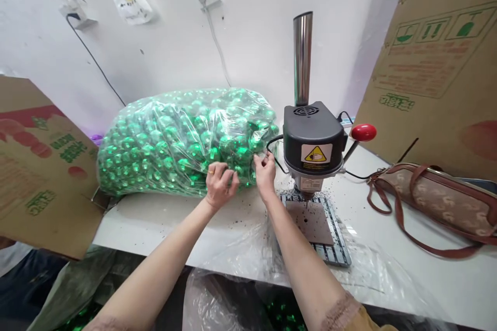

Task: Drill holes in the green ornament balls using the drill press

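A big clear plastic bag (166, 139) stuffed with shiny green balls lies on the white table (155, 222) against the wall. My left hand (220, 183), with a ring on one finger, pinches the bag's plastic at its lower right side. My right hand (265, 171) grips the plastic a little further right, at the bag's end. Both hands have their fingers curled into the film.
A small bench drill press (312, 147) with a red-knobbed lever (363, 132) stands just right of my hands. A brown handbag (438, 199) lies at the right. Cardboard boxes (42, 165) flank both sides. Loose clear plastic (248, 248) drapes over the table's front edge.
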### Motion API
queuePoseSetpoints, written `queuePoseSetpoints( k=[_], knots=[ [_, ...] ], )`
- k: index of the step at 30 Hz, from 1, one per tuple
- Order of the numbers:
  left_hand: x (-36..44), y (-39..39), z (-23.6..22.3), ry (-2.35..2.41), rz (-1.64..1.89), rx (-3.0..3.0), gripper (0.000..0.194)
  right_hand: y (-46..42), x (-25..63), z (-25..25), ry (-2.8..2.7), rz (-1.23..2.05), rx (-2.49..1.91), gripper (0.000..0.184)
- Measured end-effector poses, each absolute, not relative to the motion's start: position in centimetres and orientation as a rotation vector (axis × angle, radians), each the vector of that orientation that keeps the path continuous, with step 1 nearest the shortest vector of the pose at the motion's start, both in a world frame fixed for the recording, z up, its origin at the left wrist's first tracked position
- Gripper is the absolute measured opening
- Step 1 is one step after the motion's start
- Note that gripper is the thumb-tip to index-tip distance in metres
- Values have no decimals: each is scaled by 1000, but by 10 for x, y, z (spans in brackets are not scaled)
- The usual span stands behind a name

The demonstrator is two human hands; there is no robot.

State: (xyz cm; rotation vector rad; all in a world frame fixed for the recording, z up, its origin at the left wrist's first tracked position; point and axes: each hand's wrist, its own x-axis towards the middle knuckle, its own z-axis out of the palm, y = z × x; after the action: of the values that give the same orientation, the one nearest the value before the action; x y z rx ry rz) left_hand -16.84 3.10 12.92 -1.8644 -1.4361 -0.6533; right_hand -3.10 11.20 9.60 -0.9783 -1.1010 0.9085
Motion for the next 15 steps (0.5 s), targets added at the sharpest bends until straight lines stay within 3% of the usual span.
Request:
queuePoseSetpoints(
  k=[2,6,15],
  knots=[
    [-150,38,165,-1342,-620,-1889,31,109,-33,98,-1098,899,-989,45],
    [-124,65,206,-1253,-230,-2107,45,98,-35,98,-1126,861,-993,44],
    [-118,64,187,-1590,-32,-2051,43,95,-25,69,-1242,763,-1151,45]
  ],
)
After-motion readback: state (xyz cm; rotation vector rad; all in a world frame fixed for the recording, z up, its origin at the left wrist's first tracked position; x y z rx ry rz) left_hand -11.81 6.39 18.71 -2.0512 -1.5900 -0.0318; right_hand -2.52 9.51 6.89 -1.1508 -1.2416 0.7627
